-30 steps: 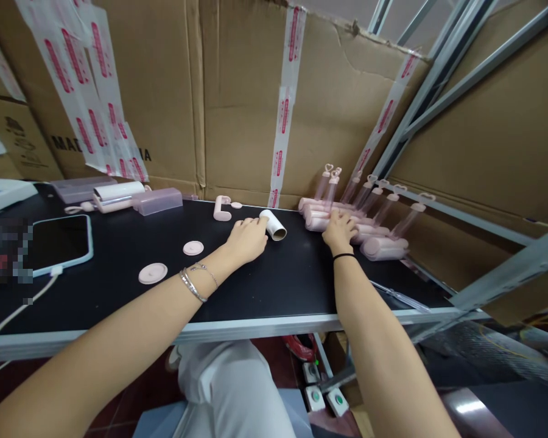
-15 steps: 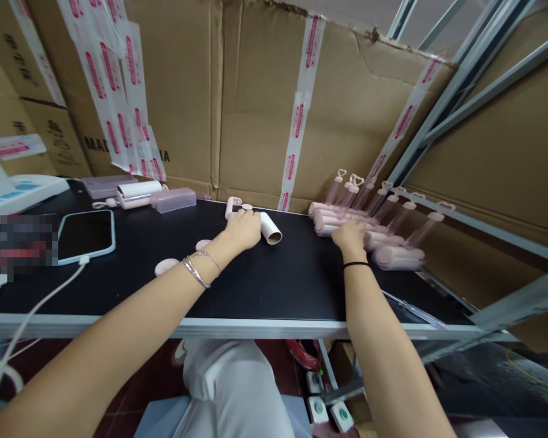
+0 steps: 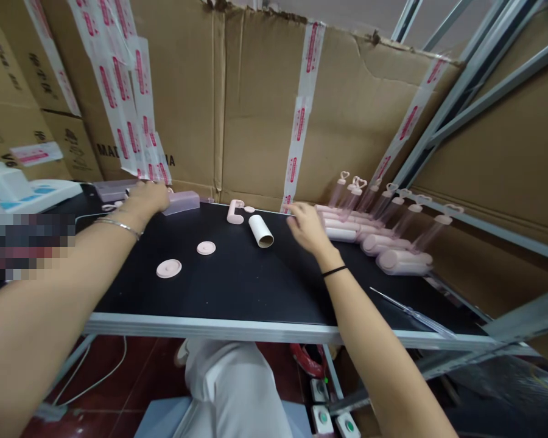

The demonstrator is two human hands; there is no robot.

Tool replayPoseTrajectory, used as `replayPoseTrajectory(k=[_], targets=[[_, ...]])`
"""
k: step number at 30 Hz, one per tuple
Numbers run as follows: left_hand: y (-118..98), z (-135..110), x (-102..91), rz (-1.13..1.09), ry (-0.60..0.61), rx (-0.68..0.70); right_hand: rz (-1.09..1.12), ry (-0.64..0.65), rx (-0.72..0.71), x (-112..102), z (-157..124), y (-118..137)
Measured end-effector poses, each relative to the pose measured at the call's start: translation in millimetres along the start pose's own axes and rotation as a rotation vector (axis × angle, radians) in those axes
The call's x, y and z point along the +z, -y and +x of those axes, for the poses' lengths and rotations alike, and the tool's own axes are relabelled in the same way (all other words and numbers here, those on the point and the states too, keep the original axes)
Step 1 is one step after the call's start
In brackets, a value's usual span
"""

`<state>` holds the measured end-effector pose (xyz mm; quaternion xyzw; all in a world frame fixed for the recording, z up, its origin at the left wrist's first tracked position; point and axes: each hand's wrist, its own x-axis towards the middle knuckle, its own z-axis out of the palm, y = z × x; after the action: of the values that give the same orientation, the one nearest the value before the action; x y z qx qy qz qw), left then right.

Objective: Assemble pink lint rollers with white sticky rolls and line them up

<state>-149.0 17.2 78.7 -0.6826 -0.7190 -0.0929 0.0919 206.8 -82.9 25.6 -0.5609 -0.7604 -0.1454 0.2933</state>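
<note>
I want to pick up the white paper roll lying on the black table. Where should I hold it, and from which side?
Grip the white paper roll across its middle, from above: it lies flat, ends free, close to the right hand.

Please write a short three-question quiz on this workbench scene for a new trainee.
1. True or false: the white roll lies on its side on the black table, free of both hands.
2. Which items lie closest to the right hand?
A. the row of pink rollers
B. the two pink discs
C. the cardboard boxes
3. Fill in: the left hand reaches to the far left of the table, beside a translucent ____ cover.

Key: 1 true; 2 A; 3 purple.
</note>
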Motion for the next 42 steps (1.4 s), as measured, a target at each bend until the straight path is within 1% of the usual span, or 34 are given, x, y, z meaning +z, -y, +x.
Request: replayPoseTrajectory(k=[1, 2, 4, 5, 6, 7, 8, 9, 11, 14, 16, 18, 19, 20, 23, 25, 27, 30, 33, 36, 38, 40, 42], targets=[[0, -3, 1.3, -0.002, -0.004, 0.029, 0.067, 0.089, -0.078, 6, 2, 14], [-2, -6, 1.5, -0.007, 0.002, 0.068, 0.114, 0.181, -0.11, 11, 3, 28], [-13, -19, -0.4, -0.032, 0.063, 0.177, 0.127, 0.339, -0.085, 21, 2, 51], [-21, -28, -1.8, -0.044, 0.12, 0.223, 0.095, 0.383, -0.051, 24, 1, 59], [-29, -37, -3.1, -0.067, 0.207, 0.279, 0.051, 0.4, -0.011, 26, -1, 65], [-37, -48, -4.2, -0.118, 0.399, 0.359, 0.006, 0.394, 0.029, 26, -2, 68], [-45, -58, -4.8, -0.158, 0.546, 0.428, -0.024, 0.376, 0.07, 25, -2, 69], [-51, -68, -5.1, -0.15, 0.579, 0.45, -0.023, 0.356, 0.107, 23, -2, 68], [-62, -82, -4.4, -0.121, 0.561, 0.498, 0.083, 0.324, 0.163, 17, 0, 64], [-74, -88, -0.9, -0.145, 0.449, 0.583, 0.411, 0.222, 0.156, 10, 1, 57], [-80, -87, 2.6, -0.211, 0.296, 0.675, 0.614, 0.152, 0.119, 9, -1, 54], [-84, -87, 6.5, -0.309, 0.131, 0.737, 0.751, 0.126, 0.103, 12, -7, 53], [-85, -88, 8.6, -0.372, 0.077, 0.742, 0.805, 0.122, 0.119, 14, -10, 52], [-86, -90, 10.7, -0.448, 0.048, 0.734, 0.855, 0.116, 0.147, 16, -13, 52], [-83, -97, 16.8, -0.703, 0.035, 0.672, 0.999, 0.063, 0.244, 20, -16, 53], [-81, -102, 20.0, -0.857, 0.014, 0.649, 1.105, 0.023, 0.272, 21, -16, 56], [-81, -109, 21.7, -0.927, -0.025, 0.628, 1.24, 0.005, 0.288, 21, -14, 60], [-86, -122, 21.9, -0.862, -0.073, 0.61, 1.391, -0.004, 0.337, 22, -13, 66], [-95, -132, 22.4, -0.781, -0.075, 0.596, 1.439, -0.02, 0.385, 24, -14, 69], [-101, -134, 26.1, -0.797, -0.054, 0.587, 1.47, -0.033, 0.382, 27, -15, 71], [-99, -131, 28.1, -0.816, -0.037, 0.599, 1.497, -0.041, 0.369, 29, -16, 72], [-95, -128, 26.3, -0.821, -0.017, 0.631, 1.476, -0.053, 0.343, 28, -16, 70], [-88, -127, 18.6, -0.802, 0.012, 0.69, 1.329, -0.018, 0.273, 26, -16, 66]])
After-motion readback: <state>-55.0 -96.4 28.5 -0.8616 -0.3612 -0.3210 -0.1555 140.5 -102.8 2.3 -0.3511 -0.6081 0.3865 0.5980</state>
